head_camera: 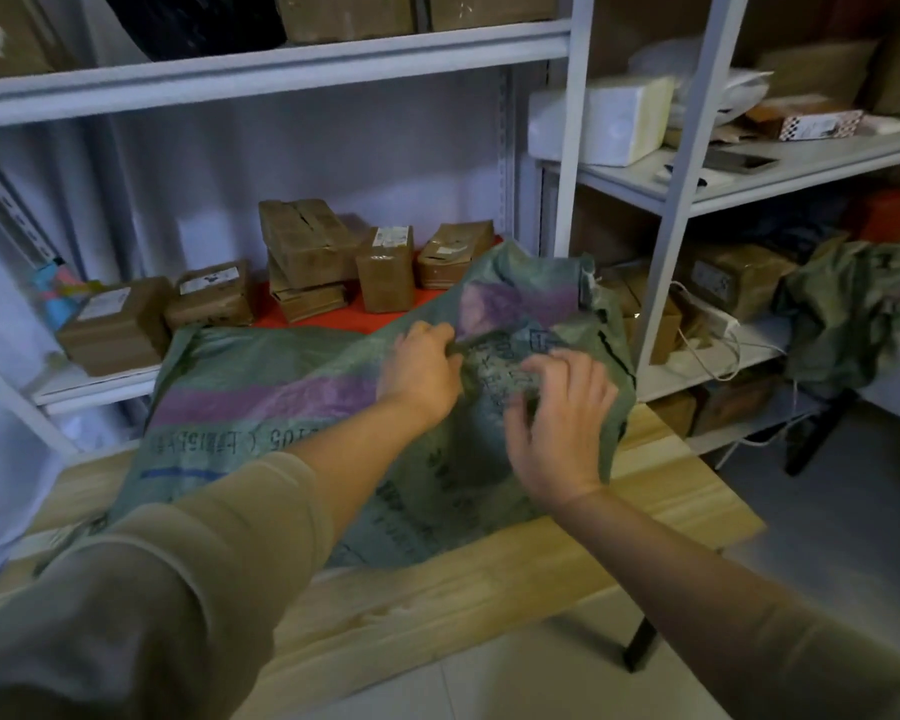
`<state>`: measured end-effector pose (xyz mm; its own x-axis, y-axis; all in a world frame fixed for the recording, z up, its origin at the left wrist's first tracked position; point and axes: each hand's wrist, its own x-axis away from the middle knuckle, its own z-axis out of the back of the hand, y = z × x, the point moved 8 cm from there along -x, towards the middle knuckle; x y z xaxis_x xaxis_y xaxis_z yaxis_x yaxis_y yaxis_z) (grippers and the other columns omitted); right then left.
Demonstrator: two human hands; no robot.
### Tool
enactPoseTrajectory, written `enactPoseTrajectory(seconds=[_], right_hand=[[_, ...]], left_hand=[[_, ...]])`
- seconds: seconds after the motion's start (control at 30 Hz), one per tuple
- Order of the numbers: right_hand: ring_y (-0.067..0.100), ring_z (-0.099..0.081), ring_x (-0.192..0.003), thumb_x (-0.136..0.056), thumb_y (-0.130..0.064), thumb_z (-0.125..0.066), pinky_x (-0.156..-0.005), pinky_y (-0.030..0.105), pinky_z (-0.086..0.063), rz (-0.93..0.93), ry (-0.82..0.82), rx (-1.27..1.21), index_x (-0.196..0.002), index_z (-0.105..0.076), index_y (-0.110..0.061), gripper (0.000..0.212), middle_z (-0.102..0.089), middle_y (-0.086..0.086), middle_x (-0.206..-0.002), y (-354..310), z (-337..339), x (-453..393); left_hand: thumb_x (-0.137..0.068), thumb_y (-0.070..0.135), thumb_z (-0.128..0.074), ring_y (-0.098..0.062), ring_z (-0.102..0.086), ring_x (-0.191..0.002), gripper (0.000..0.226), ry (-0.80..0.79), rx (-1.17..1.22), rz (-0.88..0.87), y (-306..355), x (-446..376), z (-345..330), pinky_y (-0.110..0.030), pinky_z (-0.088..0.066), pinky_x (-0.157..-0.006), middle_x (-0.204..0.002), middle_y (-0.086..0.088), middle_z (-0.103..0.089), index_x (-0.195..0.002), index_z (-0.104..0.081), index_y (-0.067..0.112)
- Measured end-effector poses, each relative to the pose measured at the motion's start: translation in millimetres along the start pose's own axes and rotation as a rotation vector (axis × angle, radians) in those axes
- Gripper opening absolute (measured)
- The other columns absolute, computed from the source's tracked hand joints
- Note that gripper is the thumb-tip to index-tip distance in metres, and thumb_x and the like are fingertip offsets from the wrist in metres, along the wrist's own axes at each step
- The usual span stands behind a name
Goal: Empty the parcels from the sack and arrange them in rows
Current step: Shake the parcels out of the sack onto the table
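A green woven sack [261,387] with a purple stripe and black print lies flat across the wooden table [437,589] and onto the lower shelf. My left hand [419,368] grips a fold of the sack near its middle. My right hand [559,418] lies just to the right with fingers curled into the fabric. Several brown taped parcels [385,275] stand in a row on a red mat [328,317] on the shelf behind the sack, two more [118,324] at the left.
White metal shelving [281,65] surrounds the table, with boxes on upper shelves. At the right, shelves hold more parcels [733,283], a white package [609,119] and another crumpled green sack [848,309]. Tiled floor lies below right.
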<state>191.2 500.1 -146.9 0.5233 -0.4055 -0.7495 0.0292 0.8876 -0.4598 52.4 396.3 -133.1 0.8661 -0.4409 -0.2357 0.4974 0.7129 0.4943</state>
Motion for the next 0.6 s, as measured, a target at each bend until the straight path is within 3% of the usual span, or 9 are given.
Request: enactPoseTrajectory(seconds=[0.07,0.13,0.17,0.23,0.3,0.37,0.47,0.6], right_hand=[[0.023,-0.044,-0.103,-0.083,-0.019,-0.063,-0.088,0.041,-0.033,-0.216,-0.080,-0.041,-0.103,-0.054,-0.017,0.021,-0.050,0.003,-0.103,37,-13,27],[0.025,-0.050,-0.106,-0.090,-0.025,-0.063,-0.093,0.046,-0.041,-0.558,-0.178,-0.222,-0.103,-0.052,-0.017,0.019,-0.052,0.002,-0.103,75,-30,59],[0.030,-0.054,-0.110,-0.093,-0.032,-0.061,-0.095,0.049,-0.044,-0.772,-0.209,-0.362,-0.110,-0.051,-0.014,0.026,-0.054,0.004,-0.106,90,-40,76],[0.038,-0.051,-0.123,-0.094,-0.047,-0.060,-0.100,0.048,-0.045,-1.228,-0.313,-0.615,-0.135,-0.045,-0.005,0.061,-0.053,0.011,-0.124,102,-60,113],[0.039,-0.042,-0.135,-0.086,-0.069,-0.055,-0.106,0.054,-0.039,-1.500,-0.451,-0.815,-0.154,-0.028,-0.011,0.093,-0.039,0.012,-0.152,91,-79,140],[0.037,-0.038,-0.140,-0.081,-0.080,-0.048,-0.108,0.060,-0.033,-1.545,-0.534,-0.954,-0.157,-0.023,-0.023,0.098,-0.029,0.009,-0.160,75,-91,146],[0.036,-0.036,-0.142,-0.079,-0.081,-0.048,-0.107,0.063,-0.032,-1.536,-0.525,-1.010,-0.157,-0.023,-0.027,0.098,-0.025,0.009,-0.162,64,-105,144],[0.033,-0.038,-0.141,-0.074,-0.084,-0.053,-0.093,0.060,-0.037,-1.490,-0.539,-0.987,-0.156,-0.022,-0.035,0.100,-0.029,0.004,-0.161,62,-119,140]], left_hand=[[-0.098,0.015,-0.054,-0.028,-0.051,-0.079,0.024,0.060,0.191,0.131,-12,3,0,-0.034,-0.040,-0.070,-0.076,-0.005,-0.050,-0.078,-0.041,0.016],[-0.099,0.016,-0.054,-0.022,-0.045,-0.072,0.030,0.112,0.371,0.268,-24,6,0,-0.033,-0.038,-0.067,-0.068,-0.001,-0.044,-0.073,-0.039,0.018],[-0.099,0.016,-0.054,-0.021,-0.043,-0.070,0.032,0.140,0.421,0.300,-27,8,2,-0.033,-0.037,-0.065,-0.067,0.000,-0.042,-0.072,-0.038,0.018],[-0.099,0.016,-0.055,-0.020,-0.040,-0.068,0.032,0.185,0.482,0.324,-27,12,8,-0.031,-0.034,-0.063,-0.067,0.000,-0.041,-0.072,-0.039,0.017],[-0.098,0.016,-0.057,-0.020,-0.040,-0.069,0.030,0.228,0.539,0.337,-26,14,15,-0.031,-0.034,-0.063,-0.068,-0.001,-0.043,-0.073,-0.041,0.015],[-0.098,0.016,-0.057,-0.020,-0.041,-0.068,0.029,0.261,0.597,0.358,-25,17,20,-0.031,-0.035,-0.063,-0.068,-0.001,-0.045,-0.073,-0.043,0.015],[-0.099,0.015,-0.056,-0.015,-0.036,-0.060,0.036,0.301,0.721,0.410,-21,22,24,-0.029,-0.032,-0.056,-0.065,0.002,-0.041,-0.067,-0.039,0.017],[-0.098,0.015,-0.057,-0.016,-0.035,-0.062,0.039,0.351,0.822,0.447,-15,20,35,-0.029,-0.032,-0.060,-0.063,0.001,-0.040,-0.064,-0.038,0.019]])
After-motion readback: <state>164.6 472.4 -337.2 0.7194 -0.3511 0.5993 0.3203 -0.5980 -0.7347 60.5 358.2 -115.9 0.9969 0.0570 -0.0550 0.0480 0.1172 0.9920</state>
